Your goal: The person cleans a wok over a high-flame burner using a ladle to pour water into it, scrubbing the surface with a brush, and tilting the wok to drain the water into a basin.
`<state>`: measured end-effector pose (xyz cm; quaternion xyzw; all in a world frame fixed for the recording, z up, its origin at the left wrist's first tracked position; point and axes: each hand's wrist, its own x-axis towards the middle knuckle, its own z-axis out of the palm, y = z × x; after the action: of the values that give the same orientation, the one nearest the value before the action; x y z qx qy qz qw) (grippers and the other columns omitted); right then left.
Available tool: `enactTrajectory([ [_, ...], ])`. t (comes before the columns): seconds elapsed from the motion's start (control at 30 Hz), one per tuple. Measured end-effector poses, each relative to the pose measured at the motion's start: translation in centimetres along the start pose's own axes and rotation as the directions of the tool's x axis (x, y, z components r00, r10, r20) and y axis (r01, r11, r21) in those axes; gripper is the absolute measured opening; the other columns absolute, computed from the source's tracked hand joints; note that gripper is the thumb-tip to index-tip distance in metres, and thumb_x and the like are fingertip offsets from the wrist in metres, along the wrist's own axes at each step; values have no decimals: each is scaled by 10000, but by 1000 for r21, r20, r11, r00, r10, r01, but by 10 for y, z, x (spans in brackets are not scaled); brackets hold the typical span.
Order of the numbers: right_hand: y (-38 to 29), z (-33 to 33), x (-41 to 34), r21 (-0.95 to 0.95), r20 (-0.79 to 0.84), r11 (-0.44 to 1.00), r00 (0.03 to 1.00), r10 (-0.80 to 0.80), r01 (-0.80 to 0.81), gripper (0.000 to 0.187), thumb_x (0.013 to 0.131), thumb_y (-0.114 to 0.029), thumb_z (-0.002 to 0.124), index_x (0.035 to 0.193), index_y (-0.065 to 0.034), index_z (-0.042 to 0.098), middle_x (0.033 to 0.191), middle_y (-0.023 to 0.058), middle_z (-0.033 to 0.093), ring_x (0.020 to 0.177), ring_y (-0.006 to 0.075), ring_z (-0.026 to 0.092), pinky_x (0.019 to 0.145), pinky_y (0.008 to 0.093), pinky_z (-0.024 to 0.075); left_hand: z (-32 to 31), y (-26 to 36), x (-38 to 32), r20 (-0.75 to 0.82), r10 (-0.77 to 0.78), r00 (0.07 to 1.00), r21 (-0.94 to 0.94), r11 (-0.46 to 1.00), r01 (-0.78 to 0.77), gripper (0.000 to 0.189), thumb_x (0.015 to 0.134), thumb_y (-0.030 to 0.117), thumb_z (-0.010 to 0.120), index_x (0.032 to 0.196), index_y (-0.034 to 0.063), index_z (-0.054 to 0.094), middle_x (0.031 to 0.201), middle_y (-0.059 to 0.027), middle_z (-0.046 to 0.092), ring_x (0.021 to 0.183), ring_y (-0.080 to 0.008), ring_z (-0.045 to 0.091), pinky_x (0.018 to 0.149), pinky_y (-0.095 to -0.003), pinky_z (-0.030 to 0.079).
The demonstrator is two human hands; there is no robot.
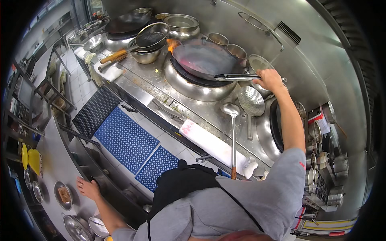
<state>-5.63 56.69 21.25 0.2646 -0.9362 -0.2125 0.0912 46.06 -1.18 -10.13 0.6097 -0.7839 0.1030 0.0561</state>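
My right hand [269,79] is closed around long metal tongs [241,77]. Their dark end lies at the near right rim of a large wok [205,60], and whether they grip it is unclear. Haze hangs in the wok, which sits on a round steel burner ring [199,87]; flame [173,45] shows at its far left rim. Reaching back to the left, my left hand [88,188] is empty with fingers apart, over the edge of a steel counter [51,156]. Near it is an oval metal dish [69,202] with a brown piece of food.
A ladle [233,135], a perforated skimmer [251,101] and a folded white cloth [214,144] lie along the stove's front. Sieves [152,35] and steel bowls [147,56] stand left of the wok. Blue mats [125,138] cover part of the floor between stove and counter.
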Motion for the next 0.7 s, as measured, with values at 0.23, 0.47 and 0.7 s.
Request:
enactTrajectory([
  [0.23, -19, 13, 8, -114, -66, 988, 991, -114, 106, 398, 824, -441, 619, 838, -43, 600, 739, 148, 653, 738, 322, 654, 658, 417, 511, 7, -3, -1, -36, 11, 999, -2, 1000, -11, 776, 740, 206, 653, 1423, 120, 294, 1418, -121, 368, 1294, -319, 362, 1046, -461, 328],
  [0.47, -48, -33, 20, -64, -29, 990, 991, -131, 129, 376, 805, -394, 656, 787, -19, 670, 807, 165, 672, 819, 328, 662, 732, 408, 527, 10, -5, 2, -35, 20, 999, -7, 1000, -20, 775, 739, 208, 648, 1422, 121, 292, 1420, -119, 370, 1292, -320, 364, 1052, -462, 321],
  [0.7, -42, -48, 11, 33, -30, 999, 1000, 1, 0, 476, 802, -485, 636, 845, -10, 658, 868, 184, 674, 871, 336, 656, 761, 423, 519, 5, -1, 1, -1, 17, 1000, 0, 1000, -17, 775, 747, 227, 649, 1427, 128, 290, 1421, -110, 376, 1296, -320, 365, 1055, -461, 319],
])
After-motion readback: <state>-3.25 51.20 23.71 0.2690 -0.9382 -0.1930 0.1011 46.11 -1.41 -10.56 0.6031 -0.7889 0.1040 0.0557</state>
